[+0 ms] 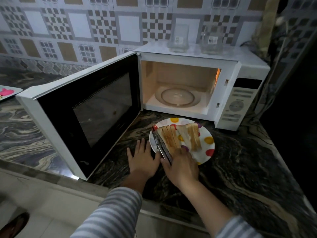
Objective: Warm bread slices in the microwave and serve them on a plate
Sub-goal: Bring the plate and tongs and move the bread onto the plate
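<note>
A white plate [206, 134] with coloured dots sits on the dark marble counter in front of the white microwave [223, 73]. Several toasted bread slices [173, 136] lean together on it. Metal tongs [161, 145] with red tips lie along the plate's left side. My right hand [181, 166] holds the tongs' handle end at the plate's near rim. My left hand [142, 158] rests flat on the counter just left of the plate, fingers spread. The microwave door [89, 112] stands wide open to the left, and the lit cavity holds only the glass turntable [177, 97].
Two clear glass jars [178, 38] [211, 40] stand on top of the microwave. A tray with a pink figure [7, 92] lies at the far left of the counter. A dark cabinet or appliance rises at the right, with cables beside it.
</note>
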`<state>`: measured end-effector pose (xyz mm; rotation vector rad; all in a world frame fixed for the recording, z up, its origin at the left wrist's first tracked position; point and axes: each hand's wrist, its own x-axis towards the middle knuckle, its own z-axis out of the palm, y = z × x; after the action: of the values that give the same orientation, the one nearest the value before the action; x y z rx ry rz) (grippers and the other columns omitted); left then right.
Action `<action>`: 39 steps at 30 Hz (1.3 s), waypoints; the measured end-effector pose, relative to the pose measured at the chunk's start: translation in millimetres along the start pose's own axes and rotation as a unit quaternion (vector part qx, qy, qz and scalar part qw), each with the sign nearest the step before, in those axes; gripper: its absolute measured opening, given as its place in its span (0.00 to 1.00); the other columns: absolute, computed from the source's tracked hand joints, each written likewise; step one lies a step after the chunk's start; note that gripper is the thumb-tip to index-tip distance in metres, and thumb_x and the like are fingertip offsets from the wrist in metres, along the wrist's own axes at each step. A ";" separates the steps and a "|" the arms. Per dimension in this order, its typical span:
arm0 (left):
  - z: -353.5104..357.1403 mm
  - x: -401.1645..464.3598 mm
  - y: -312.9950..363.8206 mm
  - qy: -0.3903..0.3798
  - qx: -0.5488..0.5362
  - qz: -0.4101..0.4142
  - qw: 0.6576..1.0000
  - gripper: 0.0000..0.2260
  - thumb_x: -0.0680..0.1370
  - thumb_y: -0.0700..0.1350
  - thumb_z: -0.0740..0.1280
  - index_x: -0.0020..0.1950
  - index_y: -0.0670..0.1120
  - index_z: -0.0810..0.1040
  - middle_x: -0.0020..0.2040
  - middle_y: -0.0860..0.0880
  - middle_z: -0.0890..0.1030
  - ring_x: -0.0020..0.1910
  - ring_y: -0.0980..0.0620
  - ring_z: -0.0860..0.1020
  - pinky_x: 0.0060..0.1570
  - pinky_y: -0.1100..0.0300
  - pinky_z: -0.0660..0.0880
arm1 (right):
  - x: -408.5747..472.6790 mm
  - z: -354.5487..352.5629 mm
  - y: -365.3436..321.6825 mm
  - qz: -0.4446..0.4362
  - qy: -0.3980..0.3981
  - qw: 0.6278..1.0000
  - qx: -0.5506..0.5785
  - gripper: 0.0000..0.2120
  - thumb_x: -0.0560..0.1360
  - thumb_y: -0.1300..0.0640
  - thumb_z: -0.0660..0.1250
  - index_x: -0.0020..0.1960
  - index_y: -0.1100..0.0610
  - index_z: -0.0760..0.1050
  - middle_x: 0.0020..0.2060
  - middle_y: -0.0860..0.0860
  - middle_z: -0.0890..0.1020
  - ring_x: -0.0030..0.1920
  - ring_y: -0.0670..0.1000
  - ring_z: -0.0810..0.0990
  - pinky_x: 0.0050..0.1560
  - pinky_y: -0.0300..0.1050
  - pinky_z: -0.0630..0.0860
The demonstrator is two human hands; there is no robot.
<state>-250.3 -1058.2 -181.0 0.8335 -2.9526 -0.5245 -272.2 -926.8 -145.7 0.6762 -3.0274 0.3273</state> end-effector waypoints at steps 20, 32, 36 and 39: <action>-6.6 43.1 -17.9 -0.017 -0.017 0.057 0.998 0.24 0.83 0.54 0.41 0.79 0.55 0.41 0.79 0.57 0.47 0.77 0.60 0.43 0.74 0.44 0.36 | 67.2 16.1 130.9 0.143 -0.002 0.986 0.082 0.25 0.80 0.41 0.48 0.77 0.39 0.50 0.78 0.44 0.53 0.78 0.48 0.46 0.75 0.59 0.40; -6.2 50.1 -0.6 -0.017 -0.077 0.049 0.996 0.25 0.81 0.61 0.42 0.78 0.58 0.48 0.79 0.56 0.51 0.77 0.59 0.45 0.73 0.47 0.34 | 73.2 14.3 125.6 0.150 -0.059 0.986 0.044 0.24 0.81 0.43 0.45 0.77 0.44 0.54 0.78 0.44 0.46 0.77 0.48 0.38 0.72 0.66 0.35; -3.4 51.4 4.8 -0.017 -0.099 0.045 0.994 0.25 0.82 0.59 0.43 0.79 0.55 0.48 0.79 0.54 0.50 0.77 0.57 0.44 0.73 0.49 0.35 | 74.9 11.7 124.3 0.155 -0.078 0.983 0.053 0.24 0.82 0.44 0.45 0.77 0.47 0.54 0.78 0.44 0.45 0.77 0.48 0.37 0.71 0.65 0.33; -5.7 51.8 9.7 -0.019 -0.143 0.037 0.989 0.23 0.83 0.57 0.44 0.79 0.55 0.50 0.79 0.53 0.52 0.78 0.55 0.45 0.73 0.50 0.36 | 73.4 6.4 121.2 0.157 -0.081 0.978 0.107 0.27 0.82 0.45 0.47 0.78 0.46 0.45 0.78 0.45 0.46 0.77 0.47 0.38 0.72 0.62 0.32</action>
<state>-298.8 -1078.8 -175.6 0.6877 -2.8287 -0.9400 -389.8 -851.7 -171.1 0.2330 -3.2858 0.6455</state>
